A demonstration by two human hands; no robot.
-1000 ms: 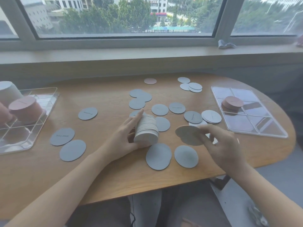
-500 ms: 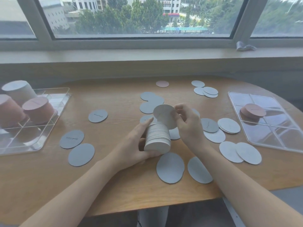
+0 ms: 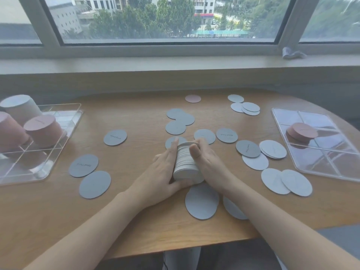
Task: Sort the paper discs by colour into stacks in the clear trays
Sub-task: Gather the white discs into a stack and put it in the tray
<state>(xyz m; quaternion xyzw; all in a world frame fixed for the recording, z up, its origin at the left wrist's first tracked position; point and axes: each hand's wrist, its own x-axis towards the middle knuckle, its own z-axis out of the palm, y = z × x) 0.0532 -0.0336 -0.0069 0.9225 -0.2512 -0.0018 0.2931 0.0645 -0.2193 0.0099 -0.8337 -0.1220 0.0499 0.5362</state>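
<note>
A tall stack of grey paper discs (image 3: 185,162) stands on the wooden table (image 3: 136,215) at the middle. My left hand (image 3: 161,174) grips its left side and my right hand (image 3: 206,162) grips its right side, thumb on the front. Several loose grey discs (image 3: 201,201) lie scattered round it, and one pink disc (image 3: 192,98) lies at the back. The clear tray on the left (image 3: 58,152) holds two pink stacks (image 3: 43,129) and a pale grey stack (image 3: 19,108). The clear tray on the right (image 3: 319,166) holds a short pink stack (image 3: 302,131).
A window sill (image 3: 175,63) runs behind the table, with a crumpled wrapper (image 3: 292,53) at its right. The table's front edge curves near my forearms. Bare wood shows between the left tray and the middle stack.
My right hand has laid its grey disc on top of the stack and now clasps the stack's right side. My left hand has kept hold of the stack.
</note>
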